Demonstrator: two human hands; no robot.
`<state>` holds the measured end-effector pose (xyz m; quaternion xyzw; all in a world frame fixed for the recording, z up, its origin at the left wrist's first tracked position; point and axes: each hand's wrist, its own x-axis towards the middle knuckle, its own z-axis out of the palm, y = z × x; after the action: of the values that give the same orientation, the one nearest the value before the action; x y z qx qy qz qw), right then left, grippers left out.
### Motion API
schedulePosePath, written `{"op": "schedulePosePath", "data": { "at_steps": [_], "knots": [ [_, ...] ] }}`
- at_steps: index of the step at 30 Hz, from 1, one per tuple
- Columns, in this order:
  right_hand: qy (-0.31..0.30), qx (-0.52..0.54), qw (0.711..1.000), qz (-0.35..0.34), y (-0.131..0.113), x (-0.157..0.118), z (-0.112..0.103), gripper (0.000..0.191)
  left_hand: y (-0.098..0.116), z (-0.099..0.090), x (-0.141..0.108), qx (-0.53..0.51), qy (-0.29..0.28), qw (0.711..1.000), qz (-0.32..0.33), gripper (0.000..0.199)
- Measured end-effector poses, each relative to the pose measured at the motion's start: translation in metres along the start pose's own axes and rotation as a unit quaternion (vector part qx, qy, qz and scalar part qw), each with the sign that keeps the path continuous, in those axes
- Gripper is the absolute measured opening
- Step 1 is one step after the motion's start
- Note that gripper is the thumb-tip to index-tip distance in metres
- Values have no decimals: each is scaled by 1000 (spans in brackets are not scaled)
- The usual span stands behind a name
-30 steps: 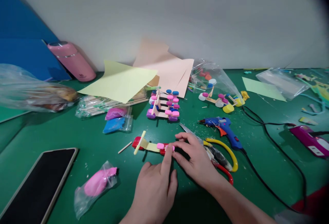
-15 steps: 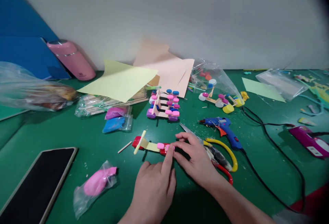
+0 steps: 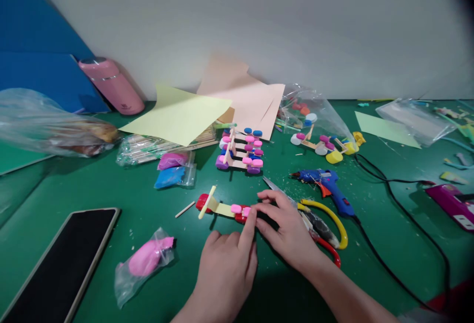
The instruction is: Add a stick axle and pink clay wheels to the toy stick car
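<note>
A small scooter-like model (image 3: 223, 209) of yellow strips lies at the centre, with a red wheel at each end and pink pieces on its right end. My left hand (image 3: 229, 263) points its index finger onto the right pink piece; its other fingers are curled, holding nothing visible. My right hand (image 3: 283, 224) is just right of the model, fingers bent and apart, with fingertips near the pink piece and nothing seen in its grasp. Behind, several similar models (image 3: 240, 152) stand in a row. A thin stick (image 3: 185, 209) lies left of the model.
Scissors and yellow-handled pliers (image 3: 342, 224) lie beside my right forearm, with a blue glue gun (image 3: 328, 184) and its cable beyond. At left are a phone (image 3: 62, 263), bagged pink clay (image 3: 144, 259) and bagged sticks (image 3: 148, 149). Paper sheets (image 3: 177, 113) lie behind.
The whole view has shifted slightly, so everything appears a little further right. My hands keep almost the same pose at the model.
</note>
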<state>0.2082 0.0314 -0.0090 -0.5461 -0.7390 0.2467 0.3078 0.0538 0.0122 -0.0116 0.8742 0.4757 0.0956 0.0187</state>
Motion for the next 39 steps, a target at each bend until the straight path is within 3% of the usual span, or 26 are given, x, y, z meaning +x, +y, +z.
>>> {"op": "schedulePosePath", "data": {
  "at_steps": [5, 12, 19, 26, 39],
  "knots": [
    [-2, -1, 1000, 4, -1, 0, 0, 20, 0, 0, 0, -3, -21, 1000, -2, 44],
    [-5, 2, 1000, 9, 1, 1, 2, 22, -1, 1, 0, -60, 4, 998, -30, 54],
    [-7, -1, 1000, 10, 2, 0, 2, 21, -2, 2, -2, -43, 9, 999, -27, 56],
    [-6, 2, 1000, 12, 1, 1, 2, 19, -2, 6, -5, -4, -4, 1000, 14, 51],
    [-9, -3, 1000, 11, 0, 0, 0, 20, 0, 8, -7, -4, 19, 999, 27, 48]
  ]
}}
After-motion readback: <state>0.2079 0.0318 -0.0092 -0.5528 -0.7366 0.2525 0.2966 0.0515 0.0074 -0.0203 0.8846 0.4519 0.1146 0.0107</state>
